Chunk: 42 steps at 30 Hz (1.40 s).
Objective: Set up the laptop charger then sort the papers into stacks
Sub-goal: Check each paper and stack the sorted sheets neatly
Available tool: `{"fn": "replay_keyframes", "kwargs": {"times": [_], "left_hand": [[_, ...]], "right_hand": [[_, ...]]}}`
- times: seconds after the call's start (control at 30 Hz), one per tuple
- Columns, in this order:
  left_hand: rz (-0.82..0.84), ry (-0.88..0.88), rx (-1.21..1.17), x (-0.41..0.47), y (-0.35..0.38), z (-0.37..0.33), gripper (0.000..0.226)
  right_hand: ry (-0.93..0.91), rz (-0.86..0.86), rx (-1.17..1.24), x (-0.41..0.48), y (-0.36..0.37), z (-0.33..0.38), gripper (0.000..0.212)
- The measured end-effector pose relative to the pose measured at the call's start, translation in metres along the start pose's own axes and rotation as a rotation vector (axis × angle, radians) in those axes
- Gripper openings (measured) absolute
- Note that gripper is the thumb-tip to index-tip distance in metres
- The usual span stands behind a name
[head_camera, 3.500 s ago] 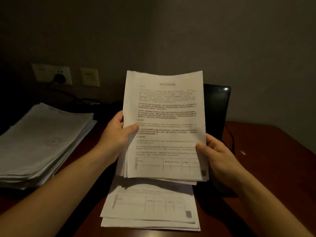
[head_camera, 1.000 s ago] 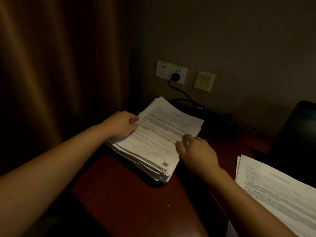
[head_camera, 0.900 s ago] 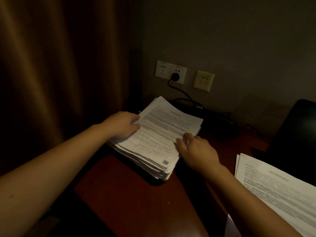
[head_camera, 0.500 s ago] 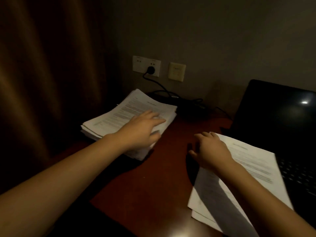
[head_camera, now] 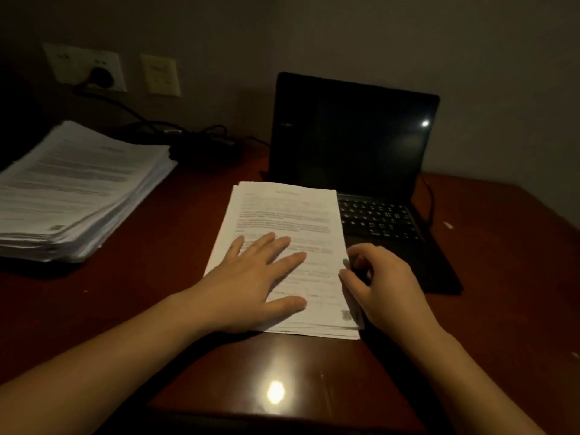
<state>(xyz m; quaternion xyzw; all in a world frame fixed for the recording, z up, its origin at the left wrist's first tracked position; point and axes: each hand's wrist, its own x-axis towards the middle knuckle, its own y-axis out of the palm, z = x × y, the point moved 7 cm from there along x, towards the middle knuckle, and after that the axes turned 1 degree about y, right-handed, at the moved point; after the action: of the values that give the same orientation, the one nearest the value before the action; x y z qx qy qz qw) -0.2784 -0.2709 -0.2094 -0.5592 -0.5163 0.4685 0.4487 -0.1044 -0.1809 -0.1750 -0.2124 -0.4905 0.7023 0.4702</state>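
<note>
Centre of frame: the small paper stack is pressed flat by the left hand, fingers straight and spread; its right edge is pinched by the curled right hand. Behind it an open laptop is shown; at left, a taller paper pile; at upper left, the charger plug is seated in the wall socket.

Bare desk beside tall stack

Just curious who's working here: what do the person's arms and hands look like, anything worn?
Left hand and right hand are bare: no gloves, rings or watch visible. Both forearms are bare too, with no sleeve in view. In this dim light, small marks can't be told.
</note>
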Motion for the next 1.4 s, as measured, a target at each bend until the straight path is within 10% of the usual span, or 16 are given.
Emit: {"fn": "replay_keyframes", "kwargs": {"times": [0.2,0.67,1.4], "left_hand": [[-0.011,-0.047,0.014,0.005,0.003,0.000,0.097],[-0.114,0.127,-0.137,0.005,-0.002,-0.016,0.092],[-0.316,0.272,-0.602,-0.007,-0.015,-0.009,0.038]], "right_hand": [[0.154,0.033,0.003,-0.025,-0.011,-0.024,0.058],[0.219,0.375,0.967,-0.017,0.011,-0.020,0.074],[0.122,0.319,0.958,-0.015,0.015,-0.016,0.081]]}}
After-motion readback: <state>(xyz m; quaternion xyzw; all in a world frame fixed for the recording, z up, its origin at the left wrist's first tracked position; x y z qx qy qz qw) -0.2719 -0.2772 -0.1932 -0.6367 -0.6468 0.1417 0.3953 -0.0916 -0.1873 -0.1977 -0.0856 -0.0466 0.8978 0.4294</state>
